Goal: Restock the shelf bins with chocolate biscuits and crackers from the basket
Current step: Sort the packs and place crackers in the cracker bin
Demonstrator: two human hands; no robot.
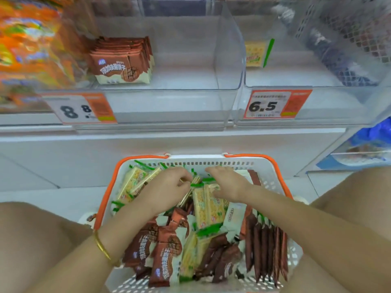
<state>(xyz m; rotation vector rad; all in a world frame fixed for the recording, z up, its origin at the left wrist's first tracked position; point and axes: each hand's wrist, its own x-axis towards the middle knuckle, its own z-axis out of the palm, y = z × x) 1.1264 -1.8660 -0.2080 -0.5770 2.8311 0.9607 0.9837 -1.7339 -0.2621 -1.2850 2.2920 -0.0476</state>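
A white basket with orange handles sits on the floor between my knees, full of brown chocolate biscuit packs and yellow-green cracker packs. My left hand is in the far part of the basket with its fingers curled round a thin pack edge. My right hand lies flat with fingers spread on cracker packs beside it. Above, a clear bin holds a row of chocolate biscuit packs at its left. The clear bin to its right holds one cracker pack.
Price tags reading 8.8 and 6.5 hang on the bin fronts. Orange snack bags fill the shelf at left. A bin with dark wrapped items stands at right. White floor tiles surround the basket.
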